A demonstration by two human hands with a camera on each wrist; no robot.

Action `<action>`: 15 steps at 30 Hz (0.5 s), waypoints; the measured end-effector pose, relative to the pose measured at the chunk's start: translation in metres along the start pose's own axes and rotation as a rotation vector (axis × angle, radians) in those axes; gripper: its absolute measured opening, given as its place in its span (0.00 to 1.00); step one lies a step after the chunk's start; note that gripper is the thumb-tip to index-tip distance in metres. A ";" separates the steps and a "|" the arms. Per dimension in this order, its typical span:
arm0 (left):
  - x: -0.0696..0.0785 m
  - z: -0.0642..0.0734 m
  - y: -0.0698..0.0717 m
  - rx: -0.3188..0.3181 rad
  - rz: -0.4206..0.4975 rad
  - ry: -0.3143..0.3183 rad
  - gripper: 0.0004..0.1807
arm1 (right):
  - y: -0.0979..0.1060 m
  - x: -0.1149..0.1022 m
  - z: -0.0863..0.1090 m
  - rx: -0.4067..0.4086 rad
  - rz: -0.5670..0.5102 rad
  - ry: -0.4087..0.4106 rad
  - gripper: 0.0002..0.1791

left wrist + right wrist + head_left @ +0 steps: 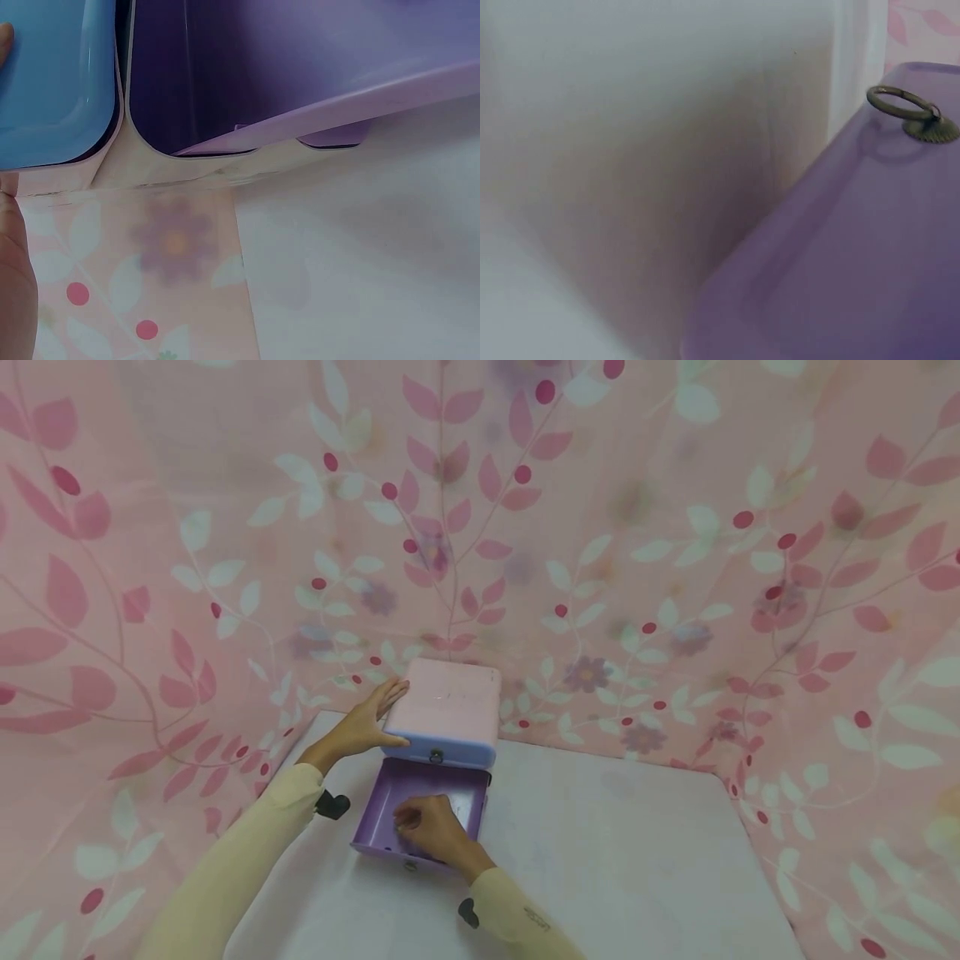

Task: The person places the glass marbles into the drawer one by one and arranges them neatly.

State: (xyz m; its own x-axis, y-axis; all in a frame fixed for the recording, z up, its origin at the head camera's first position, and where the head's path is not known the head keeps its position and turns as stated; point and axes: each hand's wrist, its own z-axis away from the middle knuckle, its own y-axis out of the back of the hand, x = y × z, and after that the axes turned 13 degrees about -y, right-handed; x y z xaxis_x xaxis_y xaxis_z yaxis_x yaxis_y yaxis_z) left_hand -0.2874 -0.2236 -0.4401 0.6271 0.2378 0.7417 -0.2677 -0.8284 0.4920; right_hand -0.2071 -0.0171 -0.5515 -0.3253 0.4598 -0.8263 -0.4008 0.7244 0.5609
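A small drawer box with a pale pink top (450, 693) stands toward the back of the table. Its upper drawer has a blue front (461, 752) with a ring pull and sits closed. Below it, the purple drawer (382, 793) is pulled out toward me. My left hand (360, 724) steadies the box, fingers stretched along its left side and thumb against the blue front. Inside the purple drawer, my right hand (435, 829) reaches down with curled fingers near small dark bits (387, 849). I cannot tell whether its fingertips hold anything.
The white table (600, 827) extends to the right of the box. Pink flowered cloth (585, 568) hangs behind and at both sides. In the right wrist view, a metal ring pull (900, 103) sticks out from the purple drawer's front.
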 end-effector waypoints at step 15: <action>0.003 0.000 0.001 -0.012 0.020 0.039 0.64 | -0.014 0.001 -0.006 -0.114 0.052 0.000 0.13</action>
State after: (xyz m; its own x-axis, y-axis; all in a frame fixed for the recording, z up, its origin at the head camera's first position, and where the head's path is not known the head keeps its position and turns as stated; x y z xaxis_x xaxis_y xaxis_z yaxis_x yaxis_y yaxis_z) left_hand -0.2857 -0.2239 -0.4367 0.5929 0.2414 0.7683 -0.2887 -0.8269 0.4826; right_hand -0.2074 -0.0298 -0.5599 -0.3485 0.4951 -0.7959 -0.4780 0.6365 0.6053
